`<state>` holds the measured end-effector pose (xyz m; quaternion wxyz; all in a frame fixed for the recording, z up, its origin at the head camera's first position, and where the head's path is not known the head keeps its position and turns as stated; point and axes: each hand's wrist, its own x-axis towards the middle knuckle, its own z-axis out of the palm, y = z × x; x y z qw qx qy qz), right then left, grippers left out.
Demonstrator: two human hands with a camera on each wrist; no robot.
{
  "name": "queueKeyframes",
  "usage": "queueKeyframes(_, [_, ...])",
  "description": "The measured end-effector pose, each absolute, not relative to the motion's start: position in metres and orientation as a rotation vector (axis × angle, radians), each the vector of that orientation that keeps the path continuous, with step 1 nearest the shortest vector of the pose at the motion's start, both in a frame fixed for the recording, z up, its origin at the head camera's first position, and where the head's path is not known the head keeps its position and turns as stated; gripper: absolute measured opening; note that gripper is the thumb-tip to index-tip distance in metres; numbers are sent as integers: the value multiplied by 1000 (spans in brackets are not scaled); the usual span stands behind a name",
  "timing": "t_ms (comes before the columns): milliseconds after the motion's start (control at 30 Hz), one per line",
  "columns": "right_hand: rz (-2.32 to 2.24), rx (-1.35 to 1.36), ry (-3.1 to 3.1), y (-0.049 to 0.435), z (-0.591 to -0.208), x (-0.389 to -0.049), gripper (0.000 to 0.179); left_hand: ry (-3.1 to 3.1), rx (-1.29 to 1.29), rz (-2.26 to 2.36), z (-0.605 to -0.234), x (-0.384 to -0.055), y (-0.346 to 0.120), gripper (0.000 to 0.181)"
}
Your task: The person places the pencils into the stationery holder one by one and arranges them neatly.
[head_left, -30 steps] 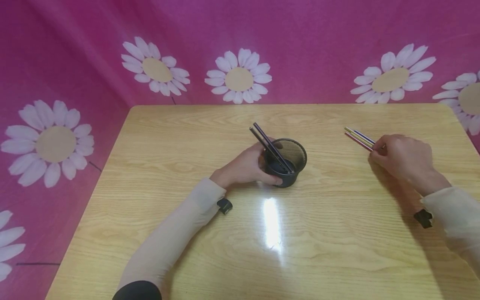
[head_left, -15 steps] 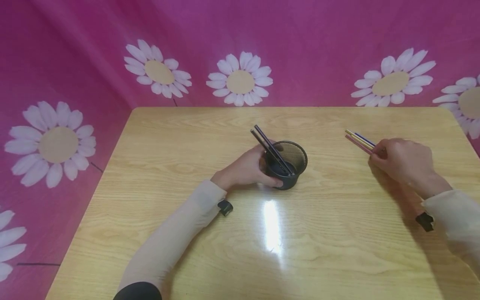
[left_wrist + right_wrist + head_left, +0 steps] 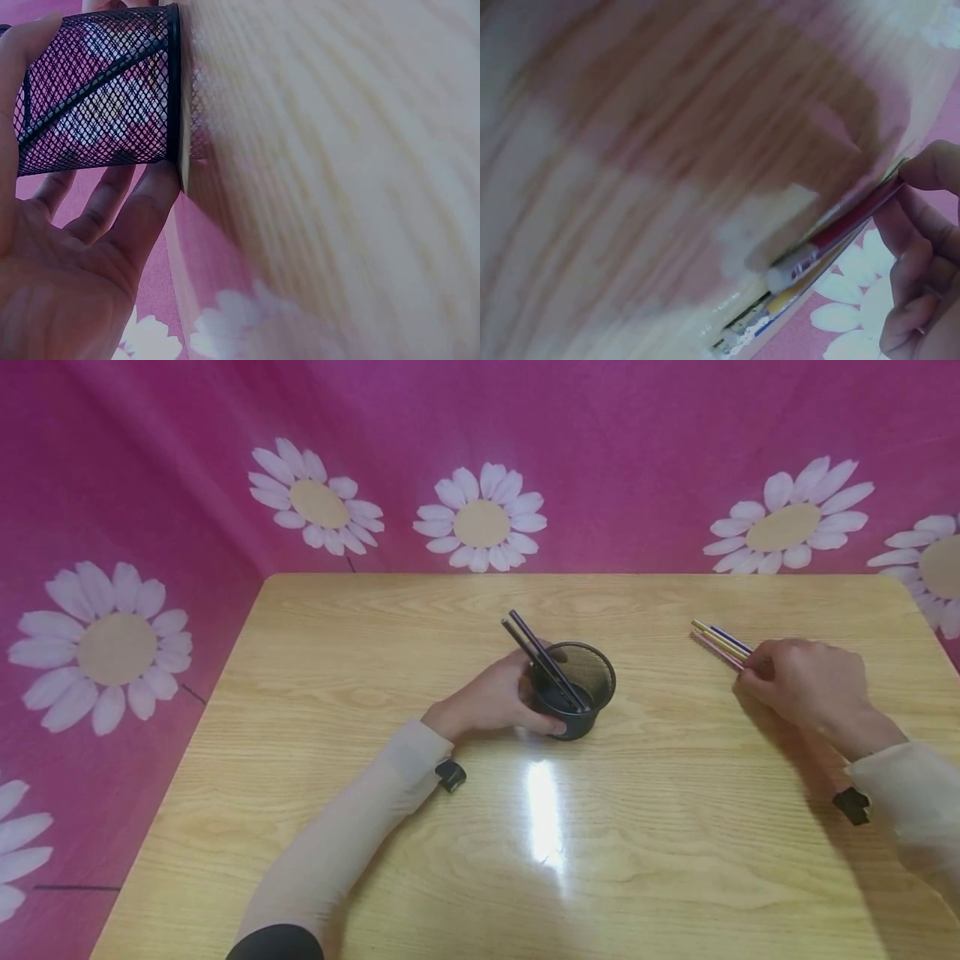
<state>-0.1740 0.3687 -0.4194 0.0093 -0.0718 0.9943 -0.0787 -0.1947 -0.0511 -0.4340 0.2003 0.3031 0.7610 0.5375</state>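
In the head view, a black mesh pencil cup (image 3: 573, 722) stands mid-table with two dark pencils (image 3: 543, 660) leaning inside it. My left hand (image 3: 491, 697) holds the cup, thumb on the near side. The left wrist view shows its fingers around the mesh wall (image 3: 97, 97), close to the base. To the right lie a few pencils, among them a yellow one (image 3: 720, 637), a blue one (image 3: 729, 637) and a red one (image 3: 847, 225). My right hand (image 3: 813, 685) pinches the red pencil by one end; the hand covers the pencils' near ends in the head view.
The wooden table (image 3: 637, 843) reaches back to a pink cloth (image 3: 615, 460) printed with white daisies. A bright light reflection (image 3: 545, 814) shows on the tabletop in front of the cup.
The view tilted slightly early on. The red pencil's look shifts from plain to pale and mottled beside the others. The left hand and the cup stay put; the right hand hardly moves.
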Motion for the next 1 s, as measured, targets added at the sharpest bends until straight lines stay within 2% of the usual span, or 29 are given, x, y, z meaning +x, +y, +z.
queueKeyframes(267, [-355, -243, 3137, 365, -409, -169, 28, 2114, 849, 1508, -435, -195, -51, 100])
queueKeyframes(433, [-455, -252, 3224, 359, -402, -165, 22, 2121, 854, 1497, -435, -194, -51, 101])
queueKeyframes(1000, [-717, -414, 3440, 312, -377, -156, 11, 2130, 836, 1476, -433, -195, -50, 100])
